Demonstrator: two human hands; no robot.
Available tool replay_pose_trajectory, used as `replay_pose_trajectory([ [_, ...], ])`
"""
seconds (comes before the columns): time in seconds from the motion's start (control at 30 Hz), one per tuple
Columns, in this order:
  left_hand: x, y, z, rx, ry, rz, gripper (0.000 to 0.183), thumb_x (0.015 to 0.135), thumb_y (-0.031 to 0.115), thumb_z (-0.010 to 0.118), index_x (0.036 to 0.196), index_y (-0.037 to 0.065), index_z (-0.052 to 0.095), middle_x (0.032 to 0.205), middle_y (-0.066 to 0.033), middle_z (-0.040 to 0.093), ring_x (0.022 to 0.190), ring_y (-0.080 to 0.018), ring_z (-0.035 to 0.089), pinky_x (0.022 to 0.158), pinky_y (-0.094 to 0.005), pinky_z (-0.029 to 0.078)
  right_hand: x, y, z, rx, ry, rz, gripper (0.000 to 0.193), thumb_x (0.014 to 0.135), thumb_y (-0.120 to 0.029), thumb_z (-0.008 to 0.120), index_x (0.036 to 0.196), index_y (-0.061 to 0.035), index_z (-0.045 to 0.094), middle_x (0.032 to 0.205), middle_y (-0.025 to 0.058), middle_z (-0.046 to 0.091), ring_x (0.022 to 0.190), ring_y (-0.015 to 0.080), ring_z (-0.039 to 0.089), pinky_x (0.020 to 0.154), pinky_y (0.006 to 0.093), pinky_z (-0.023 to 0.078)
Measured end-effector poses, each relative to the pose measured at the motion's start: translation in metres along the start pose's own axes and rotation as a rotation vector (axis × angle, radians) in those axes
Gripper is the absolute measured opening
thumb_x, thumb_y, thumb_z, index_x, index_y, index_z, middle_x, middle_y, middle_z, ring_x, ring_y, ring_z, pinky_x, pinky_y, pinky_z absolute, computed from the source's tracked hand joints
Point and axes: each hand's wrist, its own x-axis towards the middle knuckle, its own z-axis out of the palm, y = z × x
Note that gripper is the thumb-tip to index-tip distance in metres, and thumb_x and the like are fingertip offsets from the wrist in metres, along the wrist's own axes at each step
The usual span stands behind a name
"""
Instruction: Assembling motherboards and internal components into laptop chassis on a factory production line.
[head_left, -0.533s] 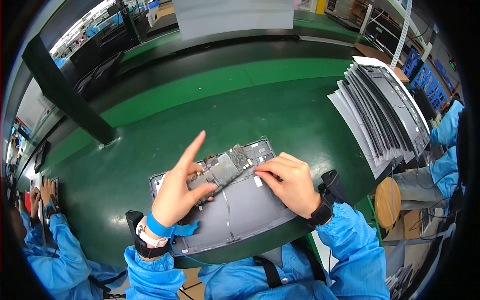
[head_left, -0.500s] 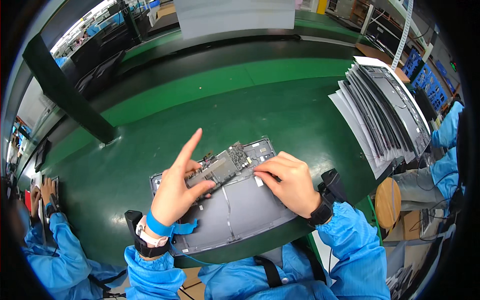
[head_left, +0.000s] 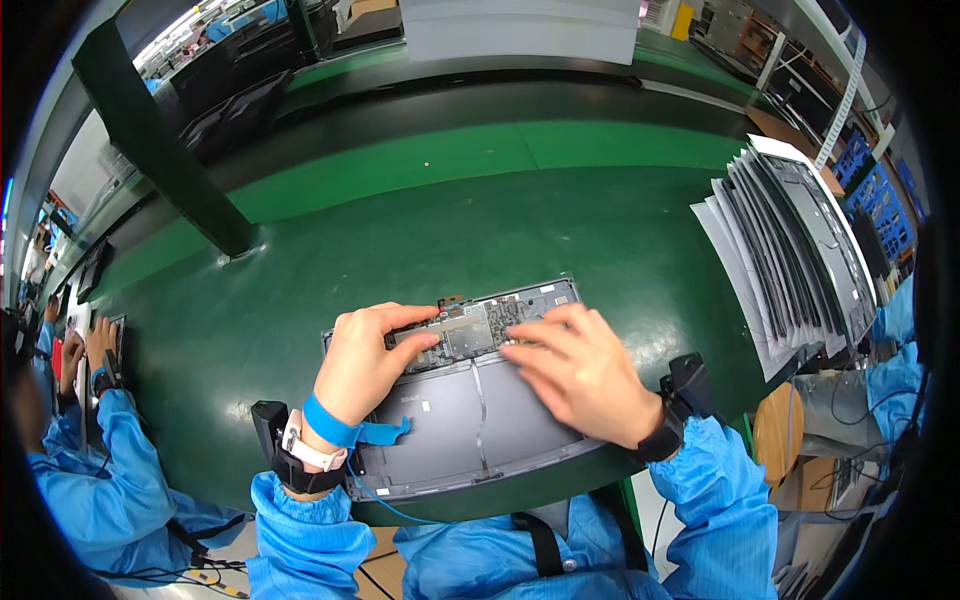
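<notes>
A grey laptop casing (head_left: 530, 425) lies on the green bench in front of me, its inner side up. Along its far part lies a long circuit board (head_left: 466, 336) with a grey metal plate on it, roughly in line with the casing's far edge. My left hand (head_left: 362, 358) grips the board's left part between thumb and forefinger. The fingertips of my right hand (head_left: 592, 378) are closed on the board's right part, hiding some of it. A flat grey cable (head_left: 480, 415) runs down the casing from the board. A blue wrist strap (head_left: 332, 424) circles my left wrist.
At the right stands a leaning stack of casings (head_left: 815, 250) with white sheets between them. A dark post (head_left: 165, 145) rises from the bench at the left. A co-worker's blue sleeve (head_left: 130, 450) shows at far left. A round wooden stool (head_left: 778, 435) stands at lower right.
The circuit board, tilted before, now lies flatter and straighter along the casing. My raised left forefinger has come down to it. My right hand has spread its fingers over the right part.
</notes>
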Motion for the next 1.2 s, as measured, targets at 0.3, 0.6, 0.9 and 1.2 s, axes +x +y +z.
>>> replay_pose_trajectory([
  [0.3, -0.001, -0.007, 0.004, 0.035, 0.02, 0.078, 0.025, 0.072, 0.007, 0.069, 0.096, 0.001, 0.067, 0.083, -0.0138, 0.065, 0.073, -0.0239, 0.061, 0.065, -0.0304, 0.048, -0.017, -0.017, -0.002, -0.038, -0.28, -0.257, 0.032, 0.072, -0.012, 0.068, 0.104, -0.0116, 0.064, 0.118, -0.0042, 0.057, 0.116, 0.0192, 0.047, 0.096, 0.0484, 0.031],
  [0.6, -0.005, -0.006, 0.009, 0.151, 0.051, 0.164, 0.028, 0.07, 0.007, 0.071, 0.097, 0.003, 0.067, 0.092, -0.0107, 0.062, 0.083, -0.0259, 0.057, 0.072, -0.0333, 0.048, -0.025, -0.016, -0.01, -0.006, -0.27, -0.144, 0.031, 0.072, -0.011, 0.067, 0.104, -0.0107, 0.064, 0.114, -0.0005, 0.059, 0.114, 0.0214, 0.048, 0.097, 0.0475, 0.031],
  [0.9, -0.008, -0.004, 0.01, 0.277, 0.037, 0.271, 0.032, 0.068, 0.007, 0.071, 0.1, 0.003, 0.066, 0.098, -0.0085, 0.057, 0.097, -0.0271, 0.048, 0.078, -0.0343, 0.047, -0.034, -0.007, -0.017, 0.067, -0.076, 0.019, 0.022, 0.074, -0.006, 0.064, 0.096, -0.0062, 0.065, 0.107, 0.0042, 0.061, 0.109, 0.024, 0.051, 0.095, 0.0426, 0.035],
  [1.2, -0.01, -0.003, 0.007, 0.254, 0.012, 0.244, 0.031, 0.069, 0.006, 0.072, 0.099, 0.003, 0.066, 0.098, -0.0081, 0.056, 0.096, -0.0256, 0.05, 0.072, -0.0315, 0.05, -0.055, 0.008, -0.037, 0.322, 0.107, 0.545, 0.031, 0.076, 0.0, 0.06, 0.106, -0.002, 0.059, 0.117, 0.0138, 0.056, 0.106, 0.0308, 0.055, 0.086, 0.0354, 0.046],
])
